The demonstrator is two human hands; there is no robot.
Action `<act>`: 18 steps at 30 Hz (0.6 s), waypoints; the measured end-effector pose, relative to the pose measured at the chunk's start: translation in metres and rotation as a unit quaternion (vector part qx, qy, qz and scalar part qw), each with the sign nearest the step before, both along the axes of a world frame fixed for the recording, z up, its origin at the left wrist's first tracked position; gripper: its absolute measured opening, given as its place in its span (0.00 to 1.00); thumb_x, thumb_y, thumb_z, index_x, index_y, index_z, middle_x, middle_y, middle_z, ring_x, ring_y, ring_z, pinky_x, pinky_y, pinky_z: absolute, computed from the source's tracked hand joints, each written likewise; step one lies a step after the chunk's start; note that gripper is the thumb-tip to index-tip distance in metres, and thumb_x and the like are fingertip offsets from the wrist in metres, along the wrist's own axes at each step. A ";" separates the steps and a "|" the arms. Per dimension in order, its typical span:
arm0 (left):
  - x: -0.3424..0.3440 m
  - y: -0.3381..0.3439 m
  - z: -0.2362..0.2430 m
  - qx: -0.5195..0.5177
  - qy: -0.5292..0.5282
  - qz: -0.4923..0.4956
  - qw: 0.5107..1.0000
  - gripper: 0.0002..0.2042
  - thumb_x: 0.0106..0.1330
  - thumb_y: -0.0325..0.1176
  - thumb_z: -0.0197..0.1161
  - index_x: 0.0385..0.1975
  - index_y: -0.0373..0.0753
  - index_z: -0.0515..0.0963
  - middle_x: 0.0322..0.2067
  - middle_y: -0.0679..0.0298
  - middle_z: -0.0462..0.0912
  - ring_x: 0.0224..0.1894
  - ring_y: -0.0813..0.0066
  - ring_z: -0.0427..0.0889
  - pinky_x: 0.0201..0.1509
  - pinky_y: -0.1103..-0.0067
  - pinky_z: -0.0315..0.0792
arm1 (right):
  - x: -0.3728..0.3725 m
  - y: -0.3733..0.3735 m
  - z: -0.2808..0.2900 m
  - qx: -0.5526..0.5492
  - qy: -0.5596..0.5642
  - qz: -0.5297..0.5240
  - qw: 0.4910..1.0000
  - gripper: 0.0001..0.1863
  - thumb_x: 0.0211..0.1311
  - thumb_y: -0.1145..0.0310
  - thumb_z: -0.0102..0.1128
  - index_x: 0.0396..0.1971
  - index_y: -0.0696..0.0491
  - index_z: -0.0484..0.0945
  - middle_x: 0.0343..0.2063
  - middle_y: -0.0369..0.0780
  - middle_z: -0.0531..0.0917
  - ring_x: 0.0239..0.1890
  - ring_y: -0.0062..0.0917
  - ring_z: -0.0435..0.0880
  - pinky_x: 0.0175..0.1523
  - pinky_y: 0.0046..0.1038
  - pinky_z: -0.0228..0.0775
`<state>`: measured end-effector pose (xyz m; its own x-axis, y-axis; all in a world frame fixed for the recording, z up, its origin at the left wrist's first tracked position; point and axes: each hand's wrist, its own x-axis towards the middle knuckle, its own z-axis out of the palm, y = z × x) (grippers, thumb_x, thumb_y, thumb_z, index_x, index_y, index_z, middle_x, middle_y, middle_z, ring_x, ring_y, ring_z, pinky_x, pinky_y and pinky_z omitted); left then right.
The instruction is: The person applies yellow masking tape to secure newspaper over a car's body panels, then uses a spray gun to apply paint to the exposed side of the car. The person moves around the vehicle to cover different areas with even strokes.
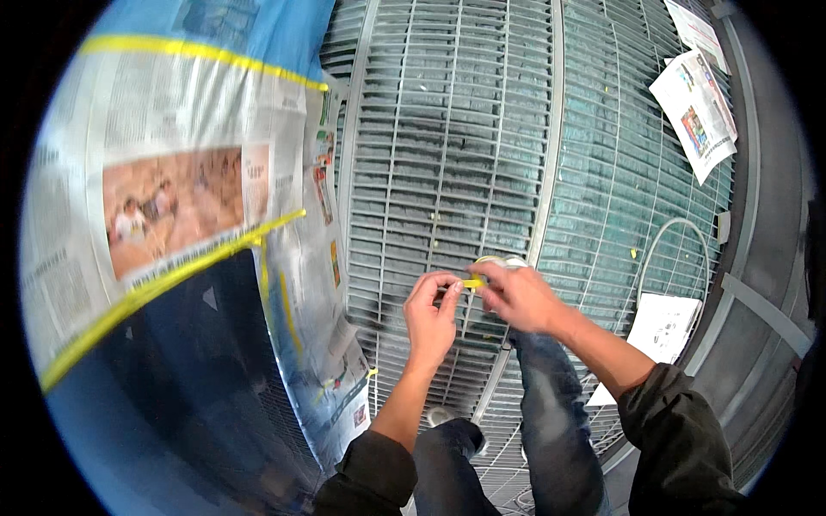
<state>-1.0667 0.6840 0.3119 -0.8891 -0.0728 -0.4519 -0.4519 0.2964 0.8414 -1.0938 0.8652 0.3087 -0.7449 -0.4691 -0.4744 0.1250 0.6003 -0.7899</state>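
Both my hands are over the floor grating, pinching a short piece of yellow masking tape (472,283) between them. My left hand (433,318) has thumb and forefinger closed on its left end. At the other end the fingers of my right hand (527,298) are bent round the tape. A pale rounded edge shows behind the right hand; I cannot tell whether it is a tape roll or my shoe. To the left, newspaper sheets (64,181) cover a surface, edged with a yellow tape strip (185,271), above a dark glossy panel (189,370).
Metal floor grating (447,112) stretches under me, with small yellow scraps on it. Blue sheeting (292,34) is at the upper left. Loose newspaper (697,116) lies at the upper right. A white printed sheet (662,327) and a pale looped hose or cable (645,258) lie at right.
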 end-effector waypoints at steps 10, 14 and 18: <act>-0.088 -0.021 -0.047 0.140 -0.097 0.143 0.975 0.08 0.65 0.25 0.59 0.38 0.32 0.67 0.36 0.57 0.80 0.37 0.75 0.81 0.41 0.80 0.78 | -0.099 -0.001 -0.018 -0.111 -0.112 0.017 0.987 0.22 0.63 0.61 0.46 0.56 0.52 0.68 0.18 0.45 0.81 0.25 0.39 0.82 0.35 0.38 0.73; -0.120 -0.034 -0.087 0.182 -0.138 0.142 0.963 0.12 0.65 0.24 0.58 0.40 0.31 0.61 0.34 0.53 0.78 0.35 0.72 0.82 0.39 0.81 0.80 | -0.108 -0.009 -0.073 -0.024 -0.107 -0.006 0.994 0.22 0.64 0.62 0.47 0.56 0.53 0.68 0.17 0.44 0.81 0.23 0.36 0.83 0.36 0.35 0.74; -0.137 -0.039 -0.153 0.171 -0.055 0.158 0.971 0.22 0.57 0.17 0.63 0.43 0.30 0.54 0.36 0.52 0.76 0.38 0.70 0.81 0.41 0.81 0.78 | -0.135 -0.026 -0.136 0.015 -0.178 -0.018 0.984 0.17 0.67 0.59 0.48 0.47 0.55 0.75 0.13 0.40 0.79 0.15 0.25 0.80 0.25 0.27 0.72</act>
<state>-1.2034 0.6454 0.1585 -0.7914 -0.1624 -0.5893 -0.5683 -0.1599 0.8072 -1.2289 0.8388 0.1724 -0.5443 -0.4269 -0.7222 0.4125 0.6134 -0.6735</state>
